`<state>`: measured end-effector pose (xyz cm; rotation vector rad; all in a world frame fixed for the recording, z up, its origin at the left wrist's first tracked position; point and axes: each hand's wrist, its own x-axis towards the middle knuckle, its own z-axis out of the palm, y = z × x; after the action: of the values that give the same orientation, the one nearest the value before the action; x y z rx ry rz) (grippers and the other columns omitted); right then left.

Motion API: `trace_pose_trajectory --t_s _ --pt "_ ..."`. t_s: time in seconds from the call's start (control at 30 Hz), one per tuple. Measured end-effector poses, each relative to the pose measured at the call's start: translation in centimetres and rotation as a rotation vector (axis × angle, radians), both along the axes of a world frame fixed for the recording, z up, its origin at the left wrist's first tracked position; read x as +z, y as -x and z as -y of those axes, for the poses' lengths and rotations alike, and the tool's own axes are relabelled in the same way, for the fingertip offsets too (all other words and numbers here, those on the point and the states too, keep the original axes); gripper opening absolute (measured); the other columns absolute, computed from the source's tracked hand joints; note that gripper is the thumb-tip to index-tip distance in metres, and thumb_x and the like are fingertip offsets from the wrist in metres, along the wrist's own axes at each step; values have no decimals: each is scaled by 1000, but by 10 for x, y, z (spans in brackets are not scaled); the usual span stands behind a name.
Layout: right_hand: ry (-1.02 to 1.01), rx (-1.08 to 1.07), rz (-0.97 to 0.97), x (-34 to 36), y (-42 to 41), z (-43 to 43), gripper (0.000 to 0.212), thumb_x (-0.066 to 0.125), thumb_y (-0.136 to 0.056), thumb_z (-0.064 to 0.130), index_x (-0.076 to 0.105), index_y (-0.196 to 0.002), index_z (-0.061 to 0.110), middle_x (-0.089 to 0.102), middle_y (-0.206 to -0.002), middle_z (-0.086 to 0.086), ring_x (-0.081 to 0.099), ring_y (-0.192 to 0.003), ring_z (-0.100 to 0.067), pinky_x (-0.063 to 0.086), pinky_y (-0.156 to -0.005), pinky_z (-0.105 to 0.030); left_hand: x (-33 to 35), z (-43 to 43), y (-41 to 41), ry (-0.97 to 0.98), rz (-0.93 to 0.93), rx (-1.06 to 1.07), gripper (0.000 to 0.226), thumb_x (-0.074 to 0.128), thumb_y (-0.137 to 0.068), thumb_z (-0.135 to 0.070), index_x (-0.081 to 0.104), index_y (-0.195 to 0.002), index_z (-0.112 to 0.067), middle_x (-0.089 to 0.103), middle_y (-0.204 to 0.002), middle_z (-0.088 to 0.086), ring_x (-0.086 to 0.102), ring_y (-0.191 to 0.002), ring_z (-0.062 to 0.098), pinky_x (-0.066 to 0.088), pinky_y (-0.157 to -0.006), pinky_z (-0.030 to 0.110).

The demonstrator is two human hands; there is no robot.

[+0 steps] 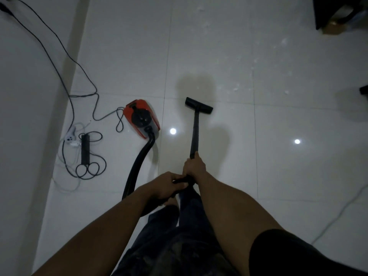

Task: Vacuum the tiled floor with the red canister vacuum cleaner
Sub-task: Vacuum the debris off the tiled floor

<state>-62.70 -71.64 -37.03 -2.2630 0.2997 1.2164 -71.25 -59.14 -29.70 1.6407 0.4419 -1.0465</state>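
White glossy tiles are making up the tiled floor (219, 46), which is reflecting two bright spots of light and looking slick enough that a head should be gliding over it with little drag. The red canister vacuum cleaner (141, 116) is sitting on the floor ahead and to the left of the person, near the wall (23, 116), with black cords (65, 54) and a black power strip (85, 149) lying further left. It is probably the heavy part, best towed by its hose rather than lifted. The black hose (139, 160) is curving from the canister's near end back to the hands; it is looking flexible, so it will be giving no steering. The wand (195, 130) is running stiff and straight from the hands down to the floor nozzle (198, 105), which is resting on a tile. The right hand (194, 166) is wrapping fully round the wand's upper end, and the left hand (168, 184) is curling round the hose's handle end just behind it. That two-handed hold looks the right place for pushing. Pale specks of debris (258, 62) are lying scattered beyond the nozzle, to its right.
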Motion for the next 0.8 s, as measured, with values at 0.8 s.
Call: trace_pose_trajectory --t_s 0.8 --pt "13 -90 11 -21 -159 49 72 45 -99 15 3 -158 21 50 -137 -18 55 -115 -31 44 -88 -33 -20 63 -152 -20 -81 17 50 58 -96 -49 51 -142 -32 64 -73 11 60 -53 25 55 -54 40"
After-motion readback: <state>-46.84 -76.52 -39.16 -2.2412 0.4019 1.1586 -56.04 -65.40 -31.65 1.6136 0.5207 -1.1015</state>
